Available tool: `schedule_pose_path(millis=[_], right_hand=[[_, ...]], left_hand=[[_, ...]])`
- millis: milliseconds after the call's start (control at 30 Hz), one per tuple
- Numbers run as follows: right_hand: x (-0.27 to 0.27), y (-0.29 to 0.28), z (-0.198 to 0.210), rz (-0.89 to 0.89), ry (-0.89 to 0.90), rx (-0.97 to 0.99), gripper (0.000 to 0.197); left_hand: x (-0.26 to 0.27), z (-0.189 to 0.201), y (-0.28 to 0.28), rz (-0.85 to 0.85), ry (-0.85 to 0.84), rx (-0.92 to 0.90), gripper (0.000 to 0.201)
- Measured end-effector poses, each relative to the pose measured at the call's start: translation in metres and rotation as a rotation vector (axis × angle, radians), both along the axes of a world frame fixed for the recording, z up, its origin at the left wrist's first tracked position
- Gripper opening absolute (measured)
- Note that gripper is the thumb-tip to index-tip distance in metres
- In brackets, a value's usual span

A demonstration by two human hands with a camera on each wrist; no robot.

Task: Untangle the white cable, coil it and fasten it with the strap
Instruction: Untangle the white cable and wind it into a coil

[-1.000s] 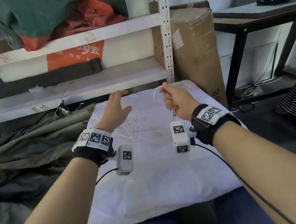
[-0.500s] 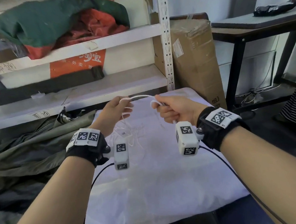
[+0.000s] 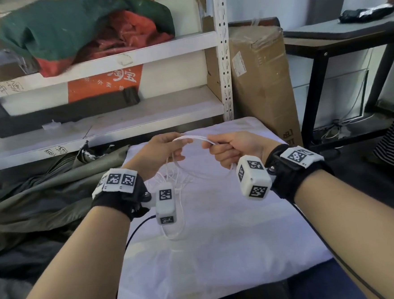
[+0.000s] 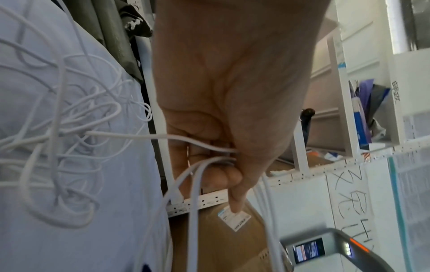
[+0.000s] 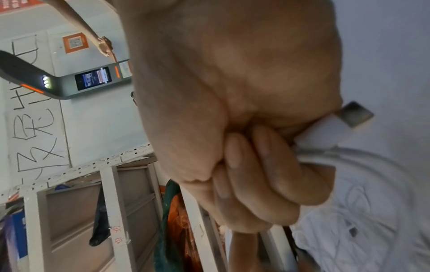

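Coiling of white cable point(image 3: 191, 139) just getting going, up in the air over the far end of the white cloth point(image 3: 222, 252). Gripping a short run of cable between two hands held close side by side, not touching. Pinching a few strands together with the left hand point(image 3: 158, 149), thumb pressing them against the curled fingers point(image 4: 229, 176). Wrapping the right hand point(image 3: 235, 146) in a fist round the cable, with the plug point(image 5: 325, 132) poking out of the fist. Letting thin loops point(image 3: 175, 221) dangle down under the left hand toward the cloth. Leaving a messy tangle point(image 4: 69, 128) lying on the cloth, showing best from the left wrist. Not seeing any strap in these views. Guessing at the feel: very light, thin, soft and floppy, smooth and a bit slippery, likely springing back out of shape when let go. Probably not breaking easily, but likely pulling into tighter knots if tugged hard. Best taking hold close to the plug, the one stiff and chunky bit, and locking it in the right fist as the start of the coil. Best sliding the left fingers loosely along, feeding one strand at a time, and lifting crossed loops apart gently, not yanking. Later, pinching all the rounds together at one spot, stopping them from slipping off before putting the strap on.
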State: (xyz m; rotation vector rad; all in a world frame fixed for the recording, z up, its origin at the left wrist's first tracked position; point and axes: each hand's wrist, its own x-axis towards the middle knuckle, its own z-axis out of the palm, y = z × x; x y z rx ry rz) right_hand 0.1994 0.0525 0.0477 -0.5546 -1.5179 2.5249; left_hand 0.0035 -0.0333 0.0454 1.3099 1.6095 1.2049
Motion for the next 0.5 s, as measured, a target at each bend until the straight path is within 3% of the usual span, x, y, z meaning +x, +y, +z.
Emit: schedule_pose_path(millis=[300, 500], right_hand=[[-0.003, -0.009, -0.013, 0.147, -0.099, 0.043, 0.034], [-0.003, -0.007, -0.003, 0.070, 0.183, -0.065, 0.035]], left_hand=[[-0.019, 0.001, -0.015, -0.074, -0.201, -0.096, 0.010], [-0.028, -0.016, -0.020, -0.131, -0.108, -0.139, 0.015]])
